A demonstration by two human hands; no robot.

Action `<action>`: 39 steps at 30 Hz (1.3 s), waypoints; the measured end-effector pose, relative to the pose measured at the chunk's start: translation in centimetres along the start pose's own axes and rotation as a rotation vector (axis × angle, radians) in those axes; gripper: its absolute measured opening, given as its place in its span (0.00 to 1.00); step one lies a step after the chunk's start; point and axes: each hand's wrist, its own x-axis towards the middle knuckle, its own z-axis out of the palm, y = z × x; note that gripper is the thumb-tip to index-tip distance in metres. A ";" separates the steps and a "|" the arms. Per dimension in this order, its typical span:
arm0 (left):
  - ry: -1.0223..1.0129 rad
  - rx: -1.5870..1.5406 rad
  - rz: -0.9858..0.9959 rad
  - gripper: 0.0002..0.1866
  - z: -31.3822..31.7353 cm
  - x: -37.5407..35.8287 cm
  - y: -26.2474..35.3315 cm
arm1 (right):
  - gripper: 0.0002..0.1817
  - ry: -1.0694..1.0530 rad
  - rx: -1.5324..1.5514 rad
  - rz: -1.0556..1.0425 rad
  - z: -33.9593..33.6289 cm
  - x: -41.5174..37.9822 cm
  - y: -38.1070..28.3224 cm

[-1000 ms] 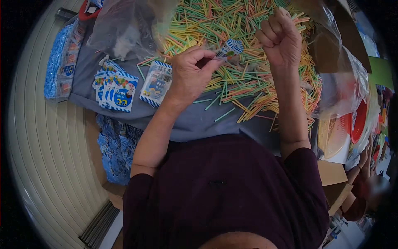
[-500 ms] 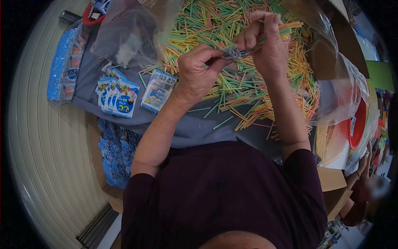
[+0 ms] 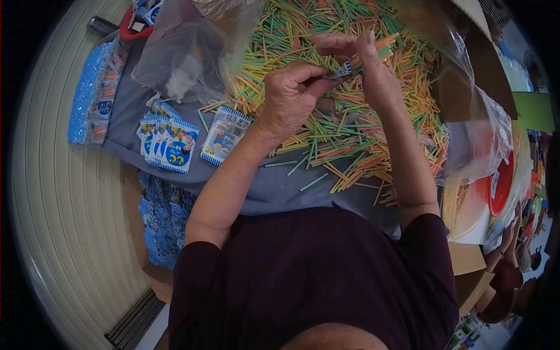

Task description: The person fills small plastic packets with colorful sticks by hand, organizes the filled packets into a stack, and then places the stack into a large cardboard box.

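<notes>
1. Your left hand [image 3: 289,99] has its grip closed, thumb and forefinger pinching one end of a small blue-and-white packet [image 3: 341,70].
2. Your right hand [image 3: 364,61] sits at 2 o'clock from the left. Its grip is closed on a few coloured sticks [image 3: 388,45], whose ends point into the packet's other end.
3. The packet is held in the air between both hands, above the heap of loose sticks [image 3: 344,122] in green, yellow and orange.
4. The heap lies on a grey cloth [image 3: 274,186] covering the desk.
5. At 9 o'clock from your left hand, one packet [image 3: 224,135] lies flat on the cloth; further at 9 o'clock, a fanned row of packets [image 3: 169,143] overlaps.
6. A clear plastic bag [image 3: 181,52] sits at 10 o'clock, touching the heap's edge.
7. At 4 o'clock, well apart, a red bowl [image 3: 501,186] shows behind plastic.
</notes>
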 end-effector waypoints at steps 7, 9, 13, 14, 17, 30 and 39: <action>-0.023 -0.300 -0.123 0.08 0.8 0.9 -0.4 | 0.29 -0.110 0.041 0.070 -1.0 0.4 -1.6; -0.033 -0.392 -0.211 0.11 0.9 1.3 -0.3 | 0.27 -0.084 0.065 -0.107 -1.4 1.1 -1.2; -0.002 -0.547 -0.285 0.11 1.3 2.0 -0.6 | 0.26 -0.002 0.195 -0.144 -1.6 2.2 -1.6; 0.009 -0.596 -0.279 0.11 1.4 2.2 -0.6 | 0.26 -0.030 0.133 -0.139 -1.5 2.4 -1.6; 0.030 -0.638 -0.217 0.10 1.6 2.7 -0.4 | 0.26 -0.061 0.035 -0.147 -1.7 2.7 -1.7; -0.021 -0.555 -0.190 0.12 -0.6 0.6 0.7 | 0.14 0.182 -0.204 -0.317 -0.8 -0.8 -0.4; 0.189 -0.083 -0.283 0.11 -10.8 -7.6 4.9 | 0.29 -0.166 -0.560 -0.186 -3.7 -3.0 -0.2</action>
